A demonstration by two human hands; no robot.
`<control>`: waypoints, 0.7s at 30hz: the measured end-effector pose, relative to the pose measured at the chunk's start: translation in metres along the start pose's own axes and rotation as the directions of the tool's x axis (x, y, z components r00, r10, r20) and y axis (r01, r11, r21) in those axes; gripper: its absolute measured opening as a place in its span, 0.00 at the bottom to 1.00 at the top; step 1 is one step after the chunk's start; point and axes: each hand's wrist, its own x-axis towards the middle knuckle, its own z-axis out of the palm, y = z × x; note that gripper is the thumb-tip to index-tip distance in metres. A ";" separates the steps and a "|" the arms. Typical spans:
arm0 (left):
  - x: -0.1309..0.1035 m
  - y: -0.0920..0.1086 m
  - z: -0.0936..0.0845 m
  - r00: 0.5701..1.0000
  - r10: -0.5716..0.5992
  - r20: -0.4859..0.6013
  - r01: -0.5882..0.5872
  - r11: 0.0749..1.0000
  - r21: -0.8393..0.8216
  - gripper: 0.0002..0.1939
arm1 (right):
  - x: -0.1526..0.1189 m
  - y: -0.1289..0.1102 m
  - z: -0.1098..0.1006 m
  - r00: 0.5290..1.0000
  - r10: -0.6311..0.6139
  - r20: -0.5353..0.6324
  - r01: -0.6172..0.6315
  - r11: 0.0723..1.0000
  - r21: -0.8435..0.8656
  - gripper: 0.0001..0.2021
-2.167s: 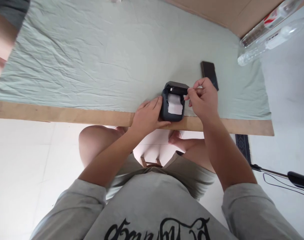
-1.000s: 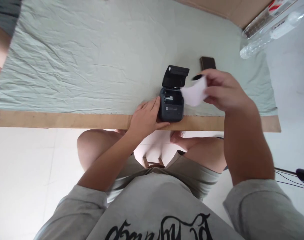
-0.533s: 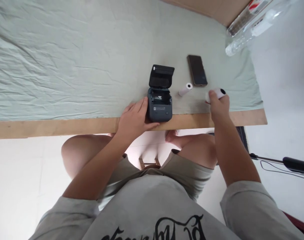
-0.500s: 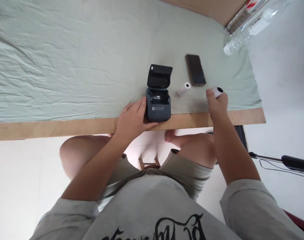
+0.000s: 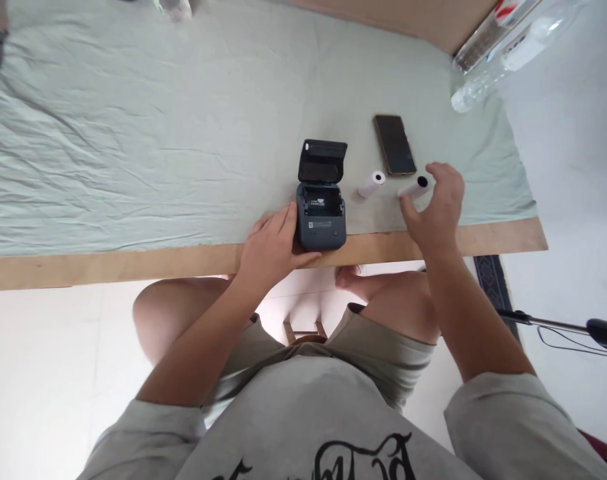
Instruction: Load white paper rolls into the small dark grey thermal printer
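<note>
A dark portable label printer stands near the table's front edge, its lid raised. Inside the bay a small white marking shows, and no roll can be seen. My left hand holds the printer from the left, fingers along its side and thumb across its front. To the right, one white paper roll stands tilted in view. A second white roll with a dark core sits beside my right hand. That hand is open, fingers and thumb apart around the roll, the thumb close to its base.
A phone lies behind the two rolls. Plastic bottles lie at the far right by a cardboard surface. Pale green cloth covers the table up to its wooden front edge. A clear item shows at the top left.
My right hand has set the dark-cored roll down on the cloth and opened around it. The left hand stays on the printer. The view has shifted slightly.
</note>
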 end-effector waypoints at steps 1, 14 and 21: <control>0.000 0.000 0.000 1.000 0.002 -0.004 -0.002 1.000 0.003 0.51 | -0.002 -0.010 0.002 0.999 -0.031 0.009 0.031 0.999 0.043 0.26; -0.002 -0.003 0.003 0.998 0.045 -0.042 -0.043 0.998 0.040 0.52 | 0.000 -0.048 0.061 0.996 -0.040 0.083 0.017 0.964 0.264 0.26; 0.000 -0.002 0.003 0.998 0.048 -0.044 -0.046 0.998 0.033 0.51 | -0.010 -0.046 0.051 0.992 -0.107 0.060 0.091 0.969 0.228 0.23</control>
